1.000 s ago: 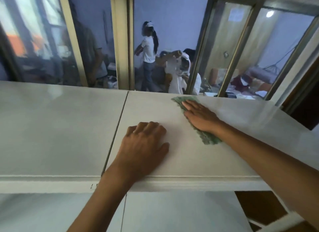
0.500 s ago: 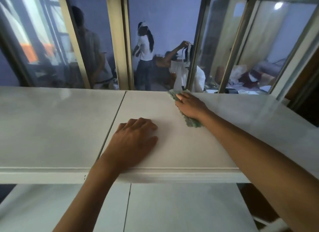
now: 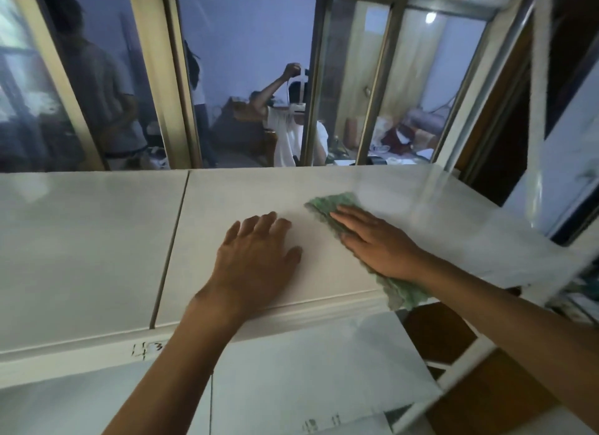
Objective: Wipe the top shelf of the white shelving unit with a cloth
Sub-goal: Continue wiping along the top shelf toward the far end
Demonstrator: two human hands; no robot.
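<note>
A dim room with a wide window runs behind the white shelving unit, its pale frames splitting the glass into tall panes. Through the glass several people show in a bluish room beyond, one with an arm raised.

The top shelf fills the middle of the view, a glossy white surface made of two panels that meet at a thin dark seam left of centre. Its front lip carries some handwritten marks near the left forearm. A lower shelf shows below, and a white upright post of the unit stands at the right.

The left hand rests palm down on the right panel, fingers spread and lightly bent, holding nothing, its wrist over the front edge.

The right hand lies flat on a green cloth, fingers straight and close together, pressing it against the shelf. The cloth sits on the right panel, just right of the left hand; its far end sticks out past the fingertips and its near end trails under the wrist and hangs a little over the front lip. The two hands are near one another but not touching.

The right part of the picture is smeared with blur.
</note>
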